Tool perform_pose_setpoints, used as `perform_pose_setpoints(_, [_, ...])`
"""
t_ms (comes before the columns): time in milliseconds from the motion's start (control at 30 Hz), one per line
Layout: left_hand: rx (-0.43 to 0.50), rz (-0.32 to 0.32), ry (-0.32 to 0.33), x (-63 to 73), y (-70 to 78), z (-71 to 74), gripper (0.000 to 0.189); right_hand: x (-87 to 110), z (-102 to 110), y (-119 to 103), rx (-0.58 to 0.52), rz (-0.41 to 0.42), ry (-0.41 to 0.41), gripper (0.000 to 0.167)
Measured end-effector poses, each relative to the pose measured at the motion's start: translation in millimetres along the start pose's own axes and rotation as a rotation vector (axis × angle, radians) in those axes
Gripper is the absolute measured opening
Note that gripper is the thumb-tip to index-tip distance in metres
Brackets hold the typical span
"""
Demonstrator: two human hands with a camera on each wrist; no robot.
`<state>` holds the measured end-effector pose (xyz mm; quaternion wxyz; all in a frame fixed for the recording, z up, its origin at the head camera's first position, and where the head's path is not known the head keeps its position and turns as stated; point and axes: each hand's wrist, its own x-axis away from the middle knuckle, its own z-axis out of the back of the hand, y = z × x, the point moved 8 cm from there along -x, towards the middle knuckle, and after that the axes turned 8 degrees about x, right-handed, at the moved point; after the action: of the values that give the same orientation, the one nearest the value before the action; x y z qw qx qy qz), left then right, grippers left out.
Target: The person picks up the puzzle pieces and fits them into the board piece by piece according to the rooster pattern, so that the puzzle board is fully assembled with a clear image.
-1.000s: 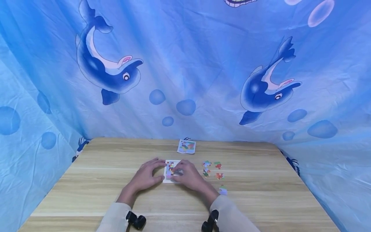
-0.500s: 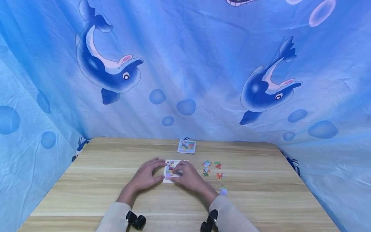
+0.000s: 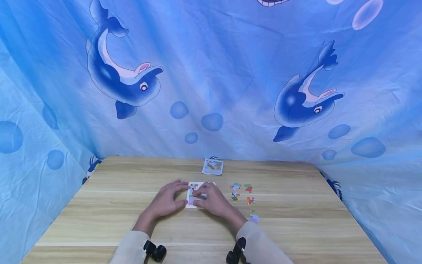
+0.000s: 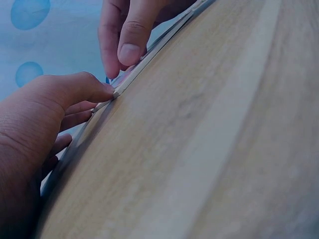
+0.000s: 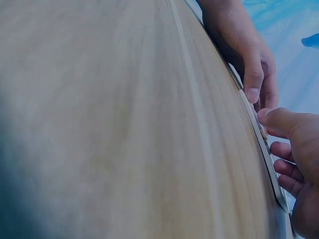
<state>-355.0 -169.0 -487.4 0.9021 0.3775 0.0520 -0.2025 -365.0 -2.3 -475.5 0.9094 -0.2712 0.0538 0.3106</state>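
A small white-rimmed jigsaw tray (image 3: 197, 182) lies flat on the wooden table, with colourful pieces along its left side. My left hand (image 3: 166, 200) grips the tray's left edge, thumb at the near corner and a finger at the far one. In the left wrist view its thumb (image 4: 102, 91) touches the tray's corner. My right hand (image 3: 214, 200) covers the tray's right part. Its thumb and forefinger, slightly apart, hold a puzzle piece down inside the tray; the piece is mostly hidden by the fingers. In the right wrist view the right thumb (image 5: 269, 118) sits just above the tray edge.
Several loose puzzle pieces (image 3: 250, 200) lie to the right of the tray. A picture card (image 3: 212, 167) rests near the table's far edge. Behind the table (image 3: 290, 205) hangs a blue curtain (image 3: 244, 110) with dolphins. Each sleeve carries a black wrist camera (image 3: 155, 250).
My right hand has shifted slightly left over the tray, its fingertips staying low on the piece. The left hand keeps its place, and the loose pieces lie as before.
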Motion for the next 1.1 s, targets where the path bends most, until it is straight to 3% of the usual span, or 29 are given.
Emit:
perform_pose_setpoints(733, [0.002,-0.002,0.003,-1.1,0.2,1.7,0.053,-0.1,-3.1,-2.4,0.011,0.033,0.0,0.014])
perform_pose_setpoints(1100, [0.014,-0.01,0.012,0.2,1.0,1.4,0.054,2.5,-0.8,-2.3,-0.005,0.011,-0.011,0.017])
